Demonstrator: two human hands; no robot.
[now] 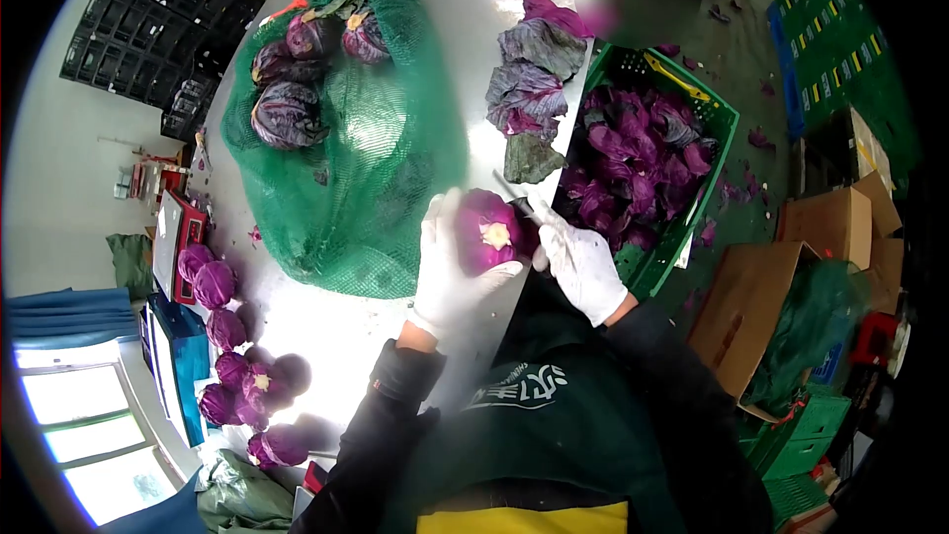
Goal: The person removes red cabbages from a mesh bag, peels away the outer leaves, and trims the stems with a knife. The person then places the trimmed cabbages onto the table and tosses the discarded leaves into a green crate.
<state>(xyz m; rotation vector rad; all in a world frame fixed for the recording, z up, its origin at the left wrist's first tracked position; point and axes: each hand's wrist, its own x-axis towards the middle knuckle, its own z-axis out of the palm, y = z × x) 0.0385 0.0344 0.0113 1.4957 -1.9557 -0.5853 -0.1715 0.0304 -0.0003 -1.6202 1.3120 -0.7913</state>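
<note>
My left hand [440,267], in a white glove, is wrapped round a peeled red cabbage [479,218] whose pale cut stem faces up. Close at its right side, my gloved right hand [583,267] is closed on a knife [506,184]; the thin blade points up and left, and the fingers partly hide the handle. Beyond both hands, loose outer cabbage leaves [529,99] lie along the table's edge. A green mesh bag [366,208] spreads over the table to the left, with several untrimmed red cabbages [287,116] at its far end.
A green crate [727,133] full of purple leaves stands beside the table on the right. Several peeled cabbages [225,329] sit along the left of the metal table [346,346], near a red scale [178,247]. Cardboard boxes [746,307] stand at the right.
</note>
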